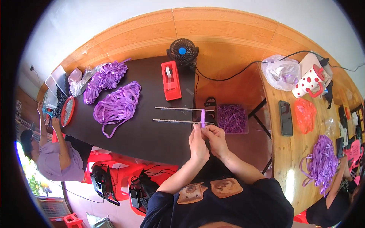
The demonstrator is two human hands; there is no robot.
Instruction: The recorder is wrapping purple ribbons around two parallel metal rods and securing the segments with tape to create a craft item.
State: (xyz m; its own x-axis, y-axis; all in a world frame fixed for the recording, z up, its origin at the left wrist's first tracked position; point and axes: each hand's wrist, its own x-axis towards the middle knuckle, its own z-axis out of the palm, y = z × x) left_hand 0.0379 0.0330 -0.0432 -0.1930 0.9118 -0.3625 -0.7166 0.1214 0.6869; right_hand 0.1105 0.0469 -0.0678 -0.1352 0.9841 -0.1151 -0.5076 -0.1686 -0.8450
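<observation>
Two thin metal rods [176, 109] lie side by side, reaching out past the right edge of the dark table. A purple ribbon [203, 115] spans both rods near their right ends. At the lower rod, my left hand [199, 146] is closed, fingertips pinching by the ribbon's lower end. Right beside it, my right hand [216, 140] is also closed on the ribbon, thumb and fingers pressed together. The fingers hide the ribbon's end. Below the rods' right ends, a plastic bin [232, 131] of short purple ribbon pieces stands on the floor.
On the dark table [152, 140] lie purple ribbon bundles [118, 106] and a red tape dispenser [171, 81]. A black fan [183, 51] stands behind. The wooden table [281, 152] at right holds a phone [285, 118], a spotted cup [308, 83] and more ribbon. Co-workers sit at both sides.
</observation>
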